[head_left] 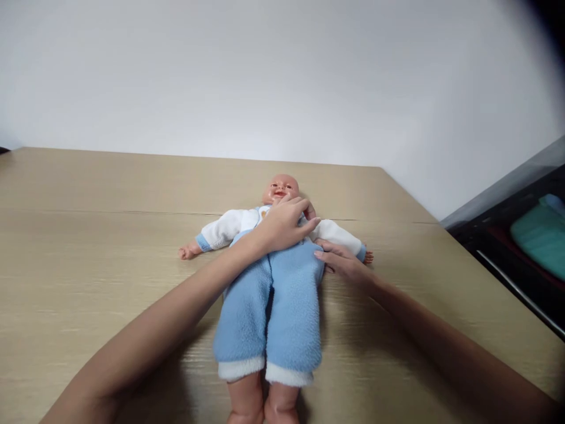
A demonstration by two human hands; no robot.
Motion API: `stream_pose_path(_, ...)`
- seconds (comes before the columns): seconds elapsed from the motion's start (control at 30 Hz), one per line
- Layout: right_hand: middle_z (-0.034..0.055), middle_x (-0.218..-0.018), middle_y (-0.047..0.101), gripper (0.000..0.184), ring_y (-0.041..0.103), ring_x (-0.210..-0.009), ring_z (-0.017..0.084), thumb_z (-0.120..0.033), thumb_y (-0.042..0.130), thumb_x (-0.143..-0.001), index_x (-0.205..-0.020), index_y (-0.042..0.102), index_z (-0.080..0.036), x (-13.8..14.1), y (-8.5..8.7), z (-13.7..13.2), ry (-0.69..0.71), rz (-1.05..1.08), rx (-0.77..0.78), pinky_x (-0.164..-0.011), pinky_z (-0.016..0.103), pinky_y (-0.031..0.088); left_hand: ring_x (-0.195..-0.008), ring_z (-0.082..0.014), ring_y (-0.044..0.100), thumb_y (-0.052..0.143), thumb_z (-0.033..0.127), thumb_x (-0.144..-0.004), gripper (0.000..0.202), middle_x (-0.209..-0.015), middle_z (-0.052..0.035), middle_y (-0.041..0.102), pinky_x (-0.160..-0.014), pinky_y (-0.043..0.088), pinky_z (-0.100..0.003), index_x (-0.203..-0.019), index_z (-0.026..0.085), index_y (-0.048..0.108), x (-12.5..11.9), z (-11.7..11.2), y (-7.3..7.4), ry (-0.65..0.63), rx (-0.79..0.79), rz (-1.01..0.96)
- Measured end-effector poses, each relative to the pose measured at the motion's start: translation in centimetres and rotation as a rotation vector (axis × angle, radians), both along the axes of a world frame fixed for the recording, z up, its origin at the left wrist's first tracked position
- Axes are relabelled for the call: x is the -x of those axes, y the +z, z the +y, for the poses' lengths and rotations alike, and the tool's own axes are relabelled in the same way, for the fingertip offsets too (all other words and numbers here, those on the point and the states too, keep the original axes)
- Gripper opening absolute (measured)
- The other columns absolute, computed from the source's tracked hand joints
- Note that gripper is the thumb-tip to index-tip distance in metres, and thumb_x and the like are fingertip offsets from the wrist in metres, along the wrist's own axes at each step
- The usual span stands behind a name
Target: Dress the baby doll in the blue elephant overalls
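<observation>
A baby doll [286,182] lies on its back on the table, head away from me, arms spread and bare legs toward me. It wears a fleece outfit [293,300] with blue trousers, white sleeves and white leg cuffs. My left hand [286,222] rests across its upper chest, just below the face. Its fingers bend over toward the right, with the thumb stretched apart from them. At the doll's waist, on the right side, my right hand [342,259] has its fingertips on the edge of the blue fabric. Part of that hand's grip is hidden.
The wooden table [97,259] has a seam running across it behind the doll. A pale wall [220,76] rises beyond its far edge. Past the right edge, lower down, there is a dark object with a teal cloth-like item [541,235] on it.
</observation>
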State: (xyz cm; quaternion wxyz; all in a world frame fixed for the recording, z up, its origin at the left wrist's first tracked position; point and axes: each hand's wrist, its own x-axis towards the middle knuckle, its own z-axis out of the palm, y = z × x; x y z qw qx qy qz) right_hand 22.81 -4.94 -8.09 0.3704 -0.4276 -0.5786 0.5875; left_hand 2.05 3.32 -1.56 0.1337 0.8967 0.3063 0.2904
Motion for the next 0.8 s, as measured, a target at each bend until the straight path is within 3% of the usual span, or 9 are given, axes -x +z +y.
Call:
stream_pose_path(0.13, -0.0047, -0.074, 0.046, 0.033, 0.037, -0.058, 0.013, -0.053, 0.079, -0.089, -0.097, 0.06, -0.026, 0.3, -0.1, 0.0, -0.129, 0.207, 0.111, -0.051, 0.027, 0.031, -0.116, -0.0321, 0.057, 0.06, 0.05, -0.106, 0.038, -0.108, -0.0085, 0.074, -0.11, 0.035, -0.055, -0.085, 0.019, 0.068, 0.5, -0.2, 0.2, -0.109, 0.08, 0.109)
stream_pose_path(0.23, -0.0053, -0.078, 0.046, 0.031, 0.033, -0.059, 0.012, -0.047, 0.083, -0.088, -0.099, 0.061, -0.027, 0.3, -0.2, 0.2, -0.145, 0.207, 0.057, -0.051, 0.026, 0.028, -0.125, -0.0351, 0.053, 0.062, 0.054, -0.104, 0.041, -0.113, -0.008, 0.073, -0.113, 0.027, -0.061, -0.084, 0.019, 0.07, 0.9, -0.2, 0.6, -0.196, 0.114, 0.203)
stream_pose_path(0.33, -0.0031, -0.089, 0.053, 0.03, 0.045, -0.07, 0.013, -0.043, 0.086, -0.09, -0.101, 0.062, -0.027, 0.2, -0.3, 0.1, -0.124, 0.127, -0.07, -0.058, 0.026, 0.036, -0.126, -0.0357, 0.051, 0.069, 0.049, -0.097, 0.031, -0.117, -0.0081, 0.072, -0.112, 0.027, -0.06, -0.089, 0.019, 0.071, 1.1, -0.3, 0.9, -0.213, 0.133, 0.247)
stream_pose_path(0.43, -0.0011, -0.102, 0.06, 0.032, 0.057, -0.091, 0.017, -0.042, 0.085, -0.093, -0.111, 0.062, -0.03, 0.2, -0.1, -0.6, -0.176, 0.101, -0.176, -0.077, 0.029, 0.046, -0.125, -0.035, 0.051, 0.067, 0.049, -0.098, 0.03, -0.119, -0.0081, 0.071, -0.113, 0.029, -0.058, -0.093, 0.019, 0.069, 0.9, -0.5, 1.3, -0.226, 0.172, 0.237)
stream_pose_path(0.5, -0.0006, -0.104, 0.062, 0.03, 0.059, -0.098, 0.018, -0.045, 0.082, -0.097, -0.114, 0.06, -0.031, 0.4, 0.3, -1.0, -0.207, 0.117, -0.199, -0.081, 0.03, 0.047, -0.118, -0.0319, 0.054, 0.064, 0.047, -0.1, 0.027, -0.114, -0.0069, 0.07, -0.109, 0.034, -0.054, -0.1, 0.02, 0.067, 0.7, -0.6, 1.5, -0.237, 0.202, 0.208)
stream_pose_path(0.6, 0.0001, -0.105, 0.064, 0.028, 0.059, -0.091, 0.017, -0.046, 0.077, -0.101, -0.115, 0.059, -0.031, 0.6, 0.6, -1.3, -0.209, 0.121, -0.201, -0.076, 0.03, 0.047, -0.095, -0.0239, 0.057, 0.062, 0.04, -0.1, 0.021, -0.096, -0.0024, 0.066, -0.096, 0.04, -0.043, -0.103, 0.02, 0.06, 0.5, -0.8, 1.5, -0.247, 0.242, 0.159)
stream_pose_path(0.8, -0.001, -0.092, 0.06, 0.025, 0.053, -0.074, 0.018, -0.046, 0.07, -0.103, -0.117, 0.056, -0.03, 0.5, -0.6, -0.8, -0.306, -0.045, -0.307, -0.065, 0.033, 0.044, -0.07, -0.0165, 0.051, 0.061, 0.037, -0.101, 0.027, -0.075, 0.0067, 0.054, -0.072, 0.039, -0.031, -0.122, 0.021, 0.055, 0.3, -0.7, 0.8, -0.301, 0.38, 0.001)
